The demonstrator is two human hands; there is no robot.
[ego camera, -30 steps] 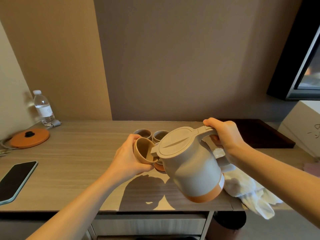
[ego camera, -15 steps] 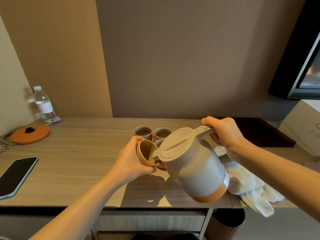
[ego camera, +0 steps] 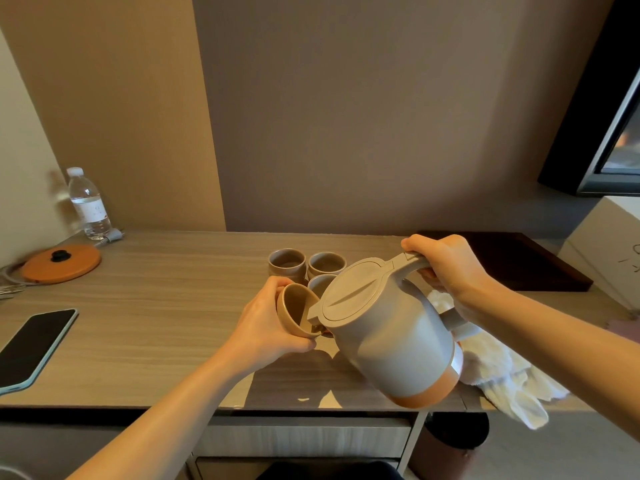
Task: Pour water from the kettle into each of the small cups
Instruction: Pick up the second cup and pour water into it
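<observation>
The kettle [ego camera: 388, 327] hangs tilted toward nine o'clock above the tabletop [ego camera: 156, 306], the right hand [ego camera: 446, 268] clenched round its handle at the top; its spout reaches into the mouth of the held cup [ego camera: 298, 311], which the left hand [ego camera: 266, 323] grasps by the wall, tipped toward the spout; whether water is running I cannot tell; the likely trouble is a heavy kettle tipped too far: a small cup would fill at once and spill over the fingers; a tilted cup also holds less than an upright one, and a spout knocking its rim could jolt it loose. Around them: a dark tray [ego camera: 512, 261] at two o'clock; a white cloth [ego camera: 502, 382] under the kettle at four o'clock, hanging off the edge; a phone [ego camera: 34, 344] at nine o'clock, in reach of any run of water; an orange disc [ego camera: 60, 263] and a water bottle [ego camera: 88, 206] at ten o'clock; three other cups [ego camera: 287, 266] cluster at twelve o'clock, just behind the spout, crowding the way.
</observation>
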